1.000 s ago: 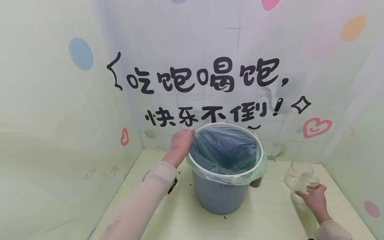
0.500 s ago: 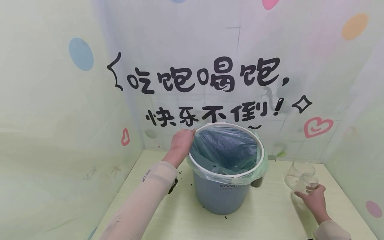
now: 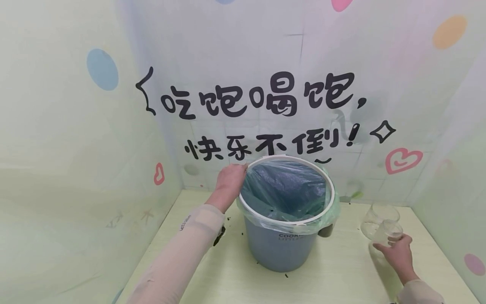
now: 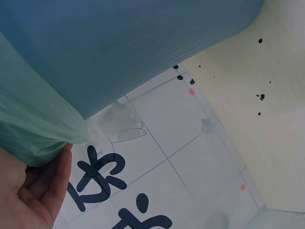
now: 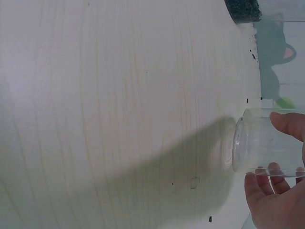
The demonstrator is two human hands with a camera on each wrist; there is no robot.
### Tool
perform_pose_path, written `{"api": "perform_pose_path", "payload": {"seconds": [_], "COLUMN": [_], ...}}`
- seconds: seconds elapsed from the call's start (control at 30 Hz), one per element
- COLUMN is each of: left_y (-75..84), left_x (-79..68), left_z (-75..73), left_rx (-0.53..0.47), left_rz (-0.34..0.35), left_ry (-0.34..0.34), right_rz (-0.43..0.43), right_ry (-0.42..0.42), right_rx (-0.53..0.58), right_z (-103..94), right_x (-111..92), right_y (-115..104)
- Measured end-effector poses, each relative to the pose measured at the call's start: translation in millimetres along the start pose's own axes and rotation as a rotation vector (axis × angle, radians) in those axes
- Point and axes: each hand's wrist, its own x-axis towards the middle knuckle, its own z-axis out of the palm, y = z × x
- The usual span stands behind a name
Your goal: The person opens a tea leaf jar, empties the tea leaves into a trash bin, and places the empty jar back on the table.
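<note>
A blue-grey trash can with a white rim stands on the table, lined with a translucent green bag. My left hand grips the can's rim at its left side. Seen from the left wrist, the fingers are curled up under the bag's folded edge. On the right, my right hand holds a clear glass around its side, thumb on one side and fingers on the other. The glass is upright; I cannot tell whether its base touches the table.
A round clear glass vessel stands just behind the held glass. A dark rounded object is beside the can's right side. Dark crumbs are scattered on the table. A printed sheet forms the back wall.
</note>
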Motion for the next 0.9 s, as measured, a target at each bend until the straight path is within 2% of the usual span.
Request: {"api": "perform_pose_path", "payload": {"seconds": [0.9], "left_y": [0.7], "left_x": [-0.9], "left_z": [-1.1], "left_rx": [-0.021], "left_rz": [-0.018], "left_ry": [-0.010], "right_rz": [0.022], "right_ry": [-0.001], "right_rx": [-0.031], "right_z": [7.5], "right_x": [0.1], "right_y": [9.5]}}
